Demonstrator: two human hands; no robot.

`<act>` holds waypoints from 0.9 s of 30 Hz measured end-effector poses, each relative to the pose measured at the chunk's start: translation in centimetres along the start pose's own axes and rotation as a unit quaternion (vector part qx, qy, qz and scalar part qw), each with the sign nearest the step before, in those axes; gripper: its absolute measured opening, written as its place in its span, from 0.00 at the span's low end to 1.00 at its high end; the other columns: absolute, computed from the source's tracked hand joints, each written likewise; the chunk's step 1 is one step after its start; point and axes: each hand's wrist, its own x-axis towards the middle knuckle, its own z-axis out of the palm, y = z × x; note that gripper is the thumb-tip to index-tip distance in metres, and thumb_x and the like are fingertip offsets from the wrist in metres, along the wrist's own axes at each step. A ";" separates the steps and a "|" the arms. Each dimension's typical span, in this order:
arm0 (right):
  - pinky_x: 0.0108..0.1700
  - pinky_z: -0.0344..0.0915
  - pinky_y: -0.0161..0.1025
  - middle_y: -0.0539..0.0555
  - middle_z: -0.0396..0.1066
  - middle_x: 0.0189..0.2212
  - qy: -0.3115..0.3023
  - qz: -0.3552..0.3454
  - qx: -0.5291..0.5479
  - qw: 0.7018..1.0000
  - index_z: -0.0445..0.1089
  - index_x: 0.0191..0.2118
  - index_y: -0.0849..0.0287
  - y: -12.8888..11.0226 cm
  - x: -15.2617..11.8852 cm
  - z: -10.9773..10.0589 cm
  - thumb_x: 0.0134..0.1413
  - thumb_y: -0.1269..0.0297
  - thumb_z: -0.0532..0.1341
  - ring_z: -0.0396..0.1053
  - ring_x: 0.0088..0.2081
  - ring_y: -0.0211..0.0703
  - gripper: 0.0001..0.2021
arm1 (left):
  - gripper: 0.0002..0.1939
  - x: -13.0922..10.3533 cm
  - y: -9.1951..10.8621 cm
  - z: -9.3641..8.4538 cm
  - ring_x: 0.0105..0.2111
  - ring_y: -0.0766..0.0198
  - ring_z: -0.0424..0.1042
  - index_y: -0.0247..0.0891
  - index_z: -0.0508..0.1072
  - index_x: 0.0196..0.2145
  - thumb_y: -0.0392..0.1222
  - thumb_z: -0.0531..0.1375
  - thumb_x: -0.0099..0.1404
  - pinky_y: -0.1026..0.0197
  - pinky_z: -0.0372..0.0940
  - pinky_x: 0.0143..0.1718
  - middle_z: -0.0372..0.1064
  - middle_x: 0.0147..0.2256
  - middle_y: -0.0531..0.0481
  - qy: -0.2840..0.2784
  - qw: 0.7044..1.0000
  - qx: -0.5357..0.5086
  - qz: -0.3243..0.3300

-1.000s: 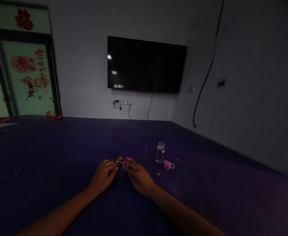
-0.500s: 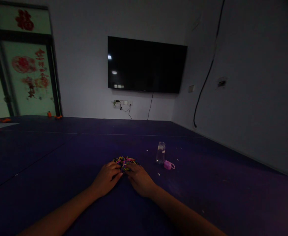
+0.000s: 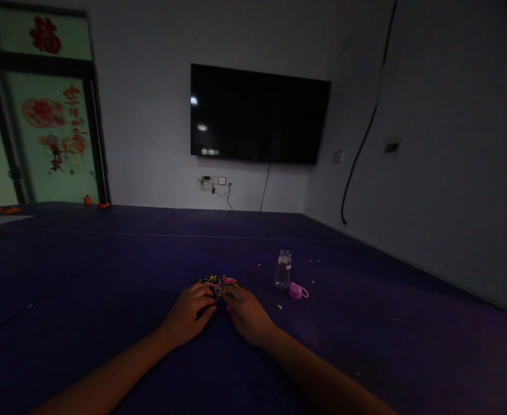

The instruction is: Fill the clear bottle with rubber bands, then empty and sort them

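Observation:
A low pile of small multicoloured pieces (image 3: 219, 282), in yellow, pink and dark tones, lies on the dark blue-purple surface (image 3: 218, 369) in front of me. The pieces are too small and dim for me to name their kind. My left hand (image 3: 190, 311) rests at the pile's near left side, fingers curved over its edge and thumb apart. On the near right side, my right hand (image 3: 247, 314) has its fingers stretched onto the pieces. Both hands touch the pile; the fingertips are partly hidden among the pieces.
Right of the pile stands a clear bottle (image 3: 283, 271) without its lid. A pink cap with a loop (image 3: 297, 290) lies beside it. Small white scraps (image 3: 280, 306) are scattered nearby. Orange objects (image 3: 103, 205) sit at the far left. A television (image 3: 259, 115) hangs on the wall.
The fingers of both hands have shifted slightly at the pile's near edge, and the pieces between them lie a little differently. The bottle and cap have not moved.

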 end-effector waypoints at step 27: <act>0.45 0.65 0.39 0.57 0.70 0.42 0.084 0.010 0.069 0.994 0.71 0.42 0.59 0.1 -0.2 -0.2 0.52 0.78 0.52 0.67 0.44 0.42 0.15 | 0.14 -0.1 -0.6 0.4 0.48 0.55 0.63 0.44 0.70 0.48 0.41 0.51 0.66 0.52 0.60 0.47 0.67 0.45 0.47 -0.092 0.995 0.036 0.028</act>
